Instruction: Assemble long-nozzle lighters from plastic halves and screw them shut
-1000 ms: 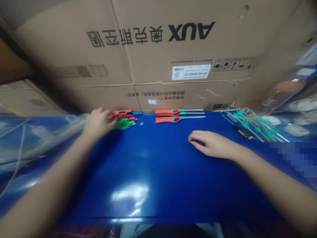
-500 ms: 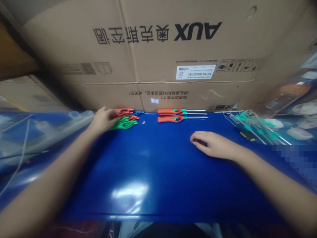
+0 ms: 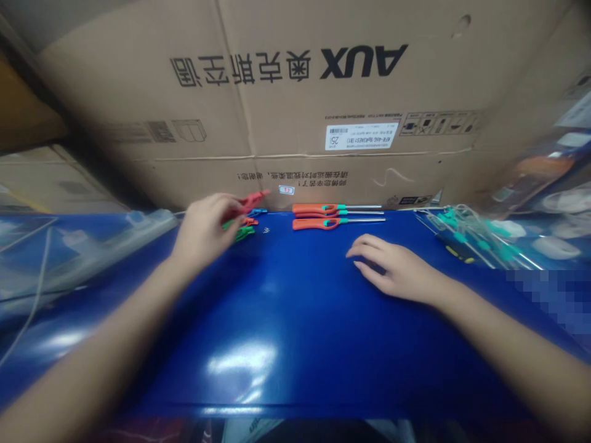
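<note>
My left hand (image 3: pixel 206 227) is closed round a red plastic handle piece (image 3: pixel 253 199), lifted a little above the blue table (image 3: pixel 286 320). Just under and beyond it lies a small pile of red, green and blue handle pieces (image 3: pixel 244 229). Three orange long-nosed lighters (image 3: pixel 323 216) with teal triggers and metal tubes lie side by side at the table's far edge. My right hand (image 3: pixel 392 267) rests on the table with its fingers loosely spread and nothing in them, in front of the lighters.
A big cardboard box (image 3: pixel 300 98) printed AUX stands right behind the table's far edge. A bundle of teal-handled metal parts in clear plastic (image 3: pixel 466 237) lies at the right. Clear plastic bags (image 3: pixel 92 246) lie at the left.
My left hand has taken a red piece from the pile and lifted it up and to the right. My right hand's fingers have opened and spread slightly.
</note>
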A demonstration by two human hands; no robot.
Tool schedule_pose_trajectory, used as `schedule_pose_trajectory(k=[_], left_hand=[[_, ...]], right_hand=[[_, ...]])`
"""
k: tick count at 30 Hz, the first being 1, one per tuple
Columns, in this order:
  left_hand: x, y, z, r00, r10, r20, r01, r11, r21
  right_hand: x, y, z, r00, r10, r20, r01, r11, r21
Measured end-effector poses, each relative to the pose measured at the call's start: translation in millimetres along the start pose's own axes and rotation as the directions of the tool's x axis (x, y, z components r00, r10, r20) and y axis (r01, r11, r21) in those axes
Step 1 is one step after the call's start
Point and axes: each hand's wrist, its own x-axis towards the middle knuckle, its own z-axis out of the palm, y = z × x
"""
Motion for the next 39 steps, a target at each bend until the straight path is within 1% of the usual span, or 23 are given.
schedule_pose_trajectory(k=[2,3,5,6,7,8,11,13,15,17,22,25,27,29,32,34,35,36,38,39], left_hand=[[-7.2,27.9,8.2,0.986,0.111,0.126,-0.102,0.992,-0.078],[-11.9,41.4,13.5,0.969,0.158,0.189,-0.138,0.984,-0.117],[-21.8,65.7,25.1,0.932,0.203,0.301,-0.159,0.973,-0.166],[-26.6,76.0,31.0,0.916,0.226,0.332,-0.166,0.966,-0.200],[-30.9,84.7,36.7,0.901,0.256,0.352,-0.176,0.954,-0.244],[-34.7,91.8,41.8,0.893,0.287,0.348,-0.189,0.939,-0.289],[-42.4,104.5,52.2,0.873,0.380,0.307,-0.236,0.879,-0.415],[-45.0,107.0,54.7,0.872,0.392,0.292,-0.225,0.853,-0.471],[-46.2,106.3,54.9,0.882,0.368,0.294,-0.190,0.849,-0.493],[-46.7,103.5,55.1,0.894,0.335,0.297,-0.160,0.859,-0.487],[-47.7,95.8,61.8,0.928,0.232,0.293,-0.057,0.863,-0.502],[-48.7,93.6,67.2,0.936,0.178,0.303,0.004,0.857,-0.516],[-48.9,92.6,69.6,0.941,0.157,0.300,0.021,0.857,-0.514],[-48.6,91.9,70.5,0.947,0.137,0.291,0.035,0.855,-0.517],[-47.5,91.3,70.2,0.949,0.116,0.292,0.065,0.836,-0.545],[-46.8,90.9,70.1,0.948,0.108,0.301,0.083,0.826,-0.558],[-46.5,90.7,70.2,0.947,0.106,0.302,0.086,0.825,-0.558],[-46.4,90.4,70.5,0.947,0.109,0.302,0.083,0.825,-0.558],[-46.4,89.8,71.4,0.946,0.120,0.301,0.073,0.826,-0.558],[-46.6,89.5,72.0,0.944,0.125,0.305,0.072,0.825,-0.561]], right_hand=[[-0.1,-7.8,-0.1,0.997,-0.037,-0.070,0.036,0.999,-0.013],[-0.2,-11.9,0.1,0.994,-0.058,-0.090,0.057,0.998,-0.019],[-0.2,-19.9,1.4,0.989,-0.107,-0.103,0.103,0.994,-0.040],[-0.1,-23.6,2.7,0.987,-0.130,-0.094,0.125,0.991,-0.052],[0.2,-26.7,4.3,0.985,-0.151,-0.080,0.147,0.987,-0.059],[0.6,-29.1,6.2,0.984,-0.168,-0.061,0.164,0.985,-0.060],[2.3,-31.5,13.5,0.982,-0.189,0.004,0.189,0.982,-0.025],[3.7,-28.8,17.9,0.981,-0.189,0.050,0.188,0.982,0.012],[5.1,-23.8,20.5,0.980,-0.174,0.095,0.170,0.984,0.041],[6.3,-18.0,20.8,0.982,-0.147,0.117,0.142,0.989,0.051],[6.9,-8.1,17.5,0.992,-0.099,0.082,0.093,0.992,0.081],[6.6,-8.3,18.0,0.995,-0.075,0.068,0.066,0.990,0.124],[7.0,-9.8,19.3,0.999,-0.019,0.027,0.015,0.990,0.143],[7.5,-11.1,19.9,0.995,0.071,-0.068,-0.059,0.985,0.164],[7.2,-9.9,17.1,0.952,0.197,-0.233,-0.160,0.972,0.169],[5.7,-7.3,12.5,0.928,0.239,-0.285,-0.199,0.966,0.164],[4.6,-6.1,9.8,0.931,0.240,-0.275,-0.200,0.966,0.165],[3.4,-5.2,7.1,0.946,0.222,-0.235,-0.185,0.968,0.170],[1.4,-5.6,2.3,0.986,0.141,-0.089,-0.123,0.976,0.180],[0.8,-7.0,0.8,0.996,0.092,0.000,-0.091,0.980,0.178]])
